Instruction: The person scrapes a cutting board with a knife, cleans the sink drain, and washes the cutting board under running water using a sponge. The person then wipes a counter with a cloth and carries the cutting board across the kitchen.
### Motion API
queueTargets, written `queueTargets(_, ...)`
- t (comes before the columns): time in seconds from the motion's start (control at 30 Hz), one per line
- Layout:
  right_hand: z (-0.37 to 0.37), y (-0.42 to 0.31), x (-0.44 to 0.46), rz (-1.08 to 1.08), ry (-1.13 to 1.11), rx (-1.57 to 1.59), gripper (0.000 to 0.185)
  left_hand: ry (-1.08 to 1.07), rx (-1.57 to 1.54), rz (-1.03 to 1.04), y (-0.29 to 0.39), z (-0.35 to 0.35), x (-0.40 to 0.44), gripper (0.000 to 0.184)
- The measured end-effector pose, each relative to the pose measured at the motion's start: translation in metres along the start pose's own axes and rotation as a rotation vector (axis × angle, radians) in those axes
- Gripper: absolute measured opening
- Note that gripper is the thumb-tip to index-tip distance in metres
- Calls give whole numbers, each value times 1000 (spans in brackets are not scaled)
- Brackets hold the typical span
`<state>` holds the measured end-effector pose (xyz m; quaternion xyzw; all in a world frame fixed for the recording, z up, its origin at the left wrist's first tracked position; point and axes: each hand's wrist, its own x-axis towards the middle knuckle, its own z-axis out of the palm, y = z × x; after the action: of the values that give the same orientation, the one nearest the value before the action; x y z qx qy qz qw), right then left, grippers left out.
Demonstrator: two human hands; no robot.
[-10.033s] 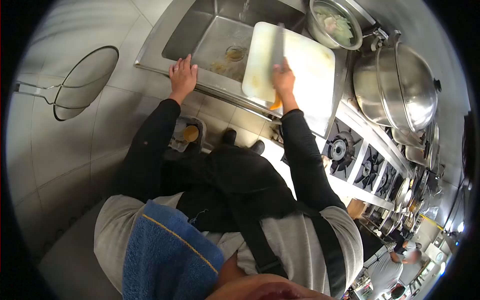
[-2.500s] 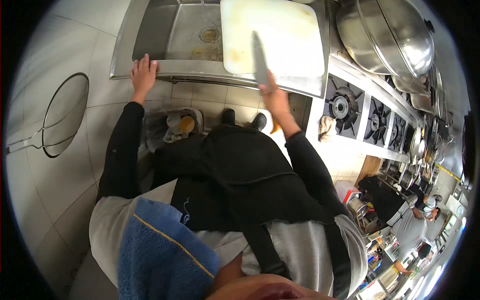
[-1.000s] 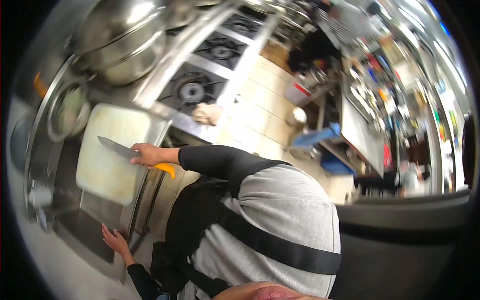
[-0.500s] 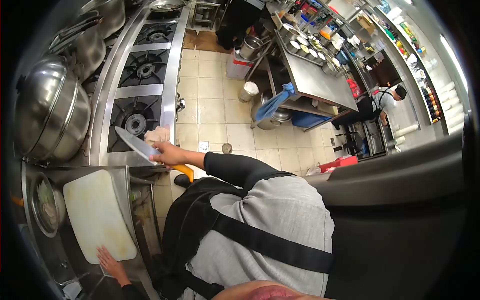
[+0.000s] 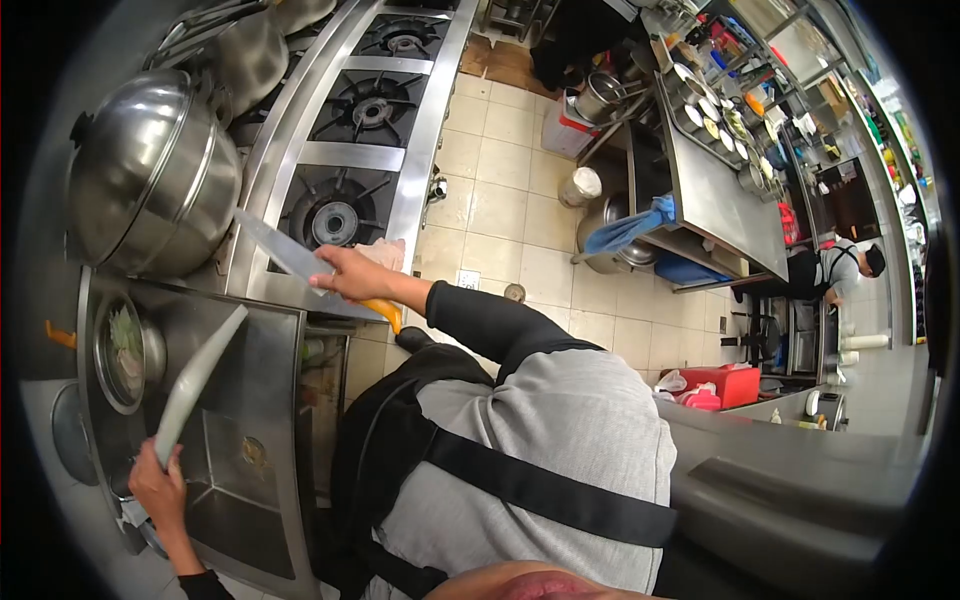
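Note:
The white cutting board (image 5: 198,380) is tilted up on edge over the sink (image 5: 245,500), its long narrow side facing me. My left hand (image 5: 160,490) is closed on its near end. My right hand (image 5: 352,275) grips a large knife (image 5: 280,250) with a yellow-orange handle. Its blade points up and left, above the front corner of the stove (image 5: 338,215). Just behind that hand a pinkish cloth (image 5: 385,253) lies on the stove edge. A metal bowl (image 5: 122,350) with pale green pieces stands left of the board.
A large lidded steel pot (image 5: 150,170) stands beyond the sink, left of the burners. Across the tiled floor (image 5: 500,200) is a steel worktable (image 5: 720,190) with a blue cloth (image 5: 630,225) on its corner. A co-worker (image 5: 840,268) stands far right. A red box (image 5: 725,385) is nearer.
The view has turned right toward the stove since the earlier frames. The board, flat half a second ago, is now raised on edge in my left hand. My right hand still has the knife.

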<state>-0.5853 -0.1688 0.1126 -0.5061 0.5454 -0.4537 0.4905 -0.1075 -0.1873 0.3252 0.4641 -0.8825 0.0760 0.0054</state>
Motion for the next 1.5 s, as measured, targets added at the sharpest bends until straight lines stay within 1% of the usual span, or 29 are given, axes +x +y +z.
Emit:
queueTargets(0.03,-3,-13,-2,51,-57,34,47,132,34,8,15,-13,19,32)
queueTargets(0.07,-3,-10,-2,28,-70,28,47,70,-13,-44,10,-18,31,32)
queueTargets(0.13,-4,-5,-2,-15,-86,15,47,96,-96,-223,9,-30,53,39)
queueTargets(0.17,-9,-3,-4,13,-114,-65,49,133,-123,-235,-12,-23,58,46)
queueTargets(0.2,-10,9,-5,-57,-80,-103,51,-71,-144,-333,-31,-31,64,55)
queueTargets(0.23,-9,26,-6,-128,-47,-143,52,-110,-163,-429,-45,-31,66,59)
queueTargets(0.27,-8,38,-6,-199,-16,-183,54,-50,-197,-456,-69,-19,58,62)
queueTargets(0.3,-13,35,-12,-98,-70,-147,56,11,-232,-480,-92,-6,50,66)
queueTargets(0.4,-13,65,-12,-158,-46,-204,56,-124,-654,-911,-90,-11,18,64)
queueTargets(0.47,-18,63,-12,-193,-67,-170,56,5,-1054,-1088,-94,2,-15,64)
queueTargets(0.53,-22,52,-11,-226,-106,-130,56,77,-1259,-1285,-83,11,-50,73)
queueTargets(0.67,-20,20,-3,-199,-217,-151,54,132,-1506,-1523,-64,56,-121,86)
queueTargets(0.73,-17,1,2,-116,-297,-192,52,82,-1552,-1489,-60,98,-168,93)
queueTargets(0.8,0,8,8,-251,-269,-196,48,159,-1671,-1523,-50,134,-204,93)
queueTargets(0.87,12,0,9,-310,-289,-159,49,258,-1457,-1702,-43,173,-222,95)
queueTargets(0.93,23,-11,12,-222,-380,-265,45,374,-1475,-1586,-22,188,-215,94)
queueTargets(1.0,51,7,22,-95,-397,-348,49,441,-1612,-1645,-32,217,-216,86)
queueTargets(1.1,87,15,29,-25,-466,-501,55,444,-1732,-1779,-40,248,-206,76)
queueTargets(1.13,95,15,28,-35,-446,-500,56,373,-1738,-1762,-45,262,-205,73)
queueTargets(1.17,105,16,26,-45,-434,-496,57,359,-1636,-1759,-48,278,-204,68)
queueTargets(1.2,118,15,24,-63,-442,-491,58,290,-1547,-1828,-81,328,-221,61)
queueTargets(1.27,137,40,43,-239,-439,-465,61,303,-1971,-1574,-64,340,-204,56)
queueTargets(1.3,156,81,64,-375,-381,-483,59,320,-2093,-1488,-45,330,-184,55)
queueTargets(1.33,143,49,58,-318,-446,-626,57,344,-2242,-1372,-25,314,-164,55)
queueTargets(1.37,140,69,69,-507,-513,-526,54,334,-2162,-1366,-21,324,-160,55)
queueTargets(1.4,143,48,66,-499,-412,-656,52,356,-2070,-1027,-18,339,-168,54)
queueTargets(1.43,147,79,87,-317,-510,-531,51,388,-1900,-1100,-42,385,-192,53)
queueTargets(1.47,155,26,75,-183,-480,-760,55,415,-1564,-1171,-7,327,-174,52)
queueTargets(1.5,161,21,70,-178,-437,-662,60,452,-1517,-1111,-5,345,-186,54)
